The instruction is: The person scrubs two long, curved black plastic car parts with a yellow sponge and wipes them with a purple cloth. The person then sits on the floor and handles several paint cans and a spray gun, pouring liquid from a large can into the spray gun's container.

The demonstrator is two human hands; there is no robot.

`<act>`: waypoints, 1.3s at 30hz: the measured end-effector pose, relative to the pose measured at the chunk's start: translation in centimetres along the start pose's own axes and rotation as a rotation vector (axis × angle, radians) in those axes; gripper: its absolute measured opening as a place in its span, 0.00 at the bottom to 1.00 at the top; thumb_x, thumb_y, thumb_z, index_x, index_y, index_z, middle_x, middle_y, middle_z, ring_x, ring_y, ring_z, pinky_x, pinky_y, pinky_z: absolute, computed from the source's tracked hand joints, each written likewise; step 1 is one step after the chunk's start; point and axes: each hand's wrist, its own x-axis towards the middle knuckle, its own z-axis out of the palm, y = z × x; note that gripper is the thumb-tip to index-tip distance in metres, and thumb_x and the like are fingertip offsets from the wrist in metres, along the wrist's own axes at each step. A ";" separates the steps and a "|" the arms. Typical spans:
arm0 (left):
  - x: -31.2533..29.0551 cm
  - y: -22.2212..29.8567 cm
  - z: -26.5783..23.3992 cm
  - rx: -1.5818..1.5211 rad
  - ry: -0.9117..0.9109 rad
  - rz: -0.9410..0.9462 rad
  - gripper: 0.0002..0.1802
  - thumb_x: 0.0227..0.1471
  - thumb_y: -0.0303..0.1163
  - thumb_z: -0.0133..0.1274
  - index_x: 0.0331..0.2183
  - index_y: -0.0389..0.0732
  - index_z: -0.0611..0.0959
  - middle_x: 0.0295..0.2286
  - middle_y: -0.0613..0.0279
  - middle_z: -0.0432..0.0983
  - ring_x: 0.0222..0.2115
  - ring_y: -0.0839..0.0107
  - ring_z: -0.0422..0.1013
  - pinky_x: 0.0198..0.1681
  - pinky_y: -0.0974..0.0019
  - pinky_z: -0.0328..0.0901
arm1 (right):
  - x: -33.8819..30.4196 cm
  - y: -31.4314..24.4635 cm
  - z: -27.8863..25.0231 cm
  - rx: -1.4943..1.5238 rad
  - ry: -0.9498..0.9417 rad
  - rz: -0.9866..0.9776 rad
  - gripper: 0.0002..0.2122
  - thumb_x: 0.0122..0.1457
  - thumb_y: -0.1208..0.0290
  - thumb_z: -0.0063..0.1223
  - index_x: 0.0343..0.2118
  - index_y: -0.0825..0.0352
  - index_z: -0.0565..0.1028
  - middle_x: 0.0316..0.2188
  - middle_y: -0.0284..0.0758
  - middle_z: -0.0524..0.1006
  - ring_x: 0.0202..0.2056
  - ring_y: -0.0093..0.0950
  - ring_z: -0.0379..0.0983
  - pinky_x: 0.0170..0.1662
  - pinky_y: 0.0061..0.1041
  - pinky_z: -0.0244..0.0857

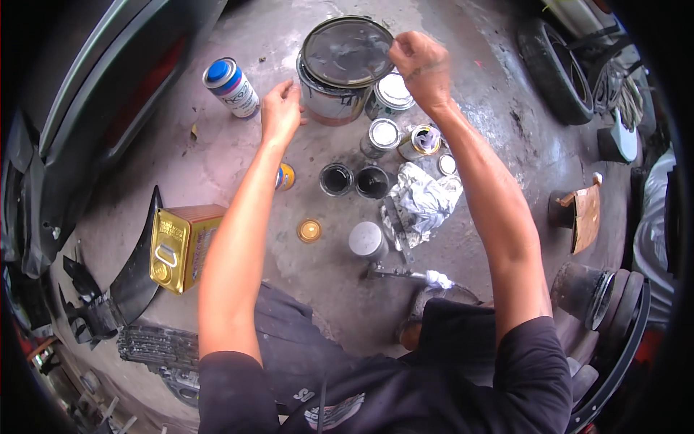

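A large dark paint can (335, 103) stands on the floor ahead of me. Its wide round lid (347, 50), smeared dark grey, sits over the mouth slightly askew, with a gap along the left rim. My right hand (423, 66) is closed in a pinch on the lid's right edge. Beside the can's left wall is my left hand (282, 112), loosely curved with fingers apart and nothing seen in it; whether the fingertips touch the can I cannot tell. Behind my right wrist stands a smaller can with a white lid (394, 90), partly hidden.
Near my left hand stands a blue-capped can (231, 87). Closer to me are two cups of dark liquid (336, 179), a silver-lidded can (381, 136), an open tin (421, 141), a crumpled rag (425, 195), a gold lid (309, 231) and a rectangular gold tin (181, 249). A tyre (555, 71) lies right.
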 end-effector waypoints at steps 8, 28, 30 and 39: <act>0.1 0.0 1.8 0.021 -0.071 -0.081 0.36 0.66 0.47 0.52 0.64 0.29 0.68 0.56 0.38 0.72 0.44 0.49 0.80 0.40 0.55 0.80 | 0.1 8.4 -4.9 0.239 0.306 0.643 0.10 0.54 0.68 0.60 0.35 0.70 0.84 0.25 0.39 0.84 0.27 0.26 0.81 0.35 0.26 0.75; -2.2 0.8 -3.0 0.502 -0.300 0.113 0.40 0.57 0.54 0.61 0.57 0.31 0.74 0.48 0.51 0.77 0.42 0.64 0.76 0.40 0.61 0.74 | -6.5 16.7 -6.2 -0.184 -0.296 0.322 0.22 0.62 0.58 0.59 0.55 0.65 0.78 0.37 0.45 0.84 0.40 0.37 0.82 0.45 0.35 0.72; -7.0 0.4 -3.0 0.624 -0.464 0.302 0.45 0.49 0.53 0.68 0.59 0.32 0.73 0.52 0.47 0.75 0.49 0.60 0.74 0.53 0.57 0.69 | -2.8 10.5 -5.1 -0.060 -0.381 0.255 0.23 0.63 0.55 0.58 0.55 0.67 0.78 0.40 0.46 0.84 0.41 0.37 0.82 0.46 0.34 0.72; -12.0 -3.7 -1.4 1.005 -0.637 0.425 0.56 0.42 0.45 0.73 0.66 0.37 0.63 0.60 0.48 0.65 0.59 0.47 0.64 0.57 0.44 0.61 | -0.7 7.2 2.7 -0.031 -0.568 0.328 0.30 0.66 0.47 0.52 0.56 0.73 0.77 0.38 0.52 0.84 0.41 0.39 0.83 0.47 0.37 0.73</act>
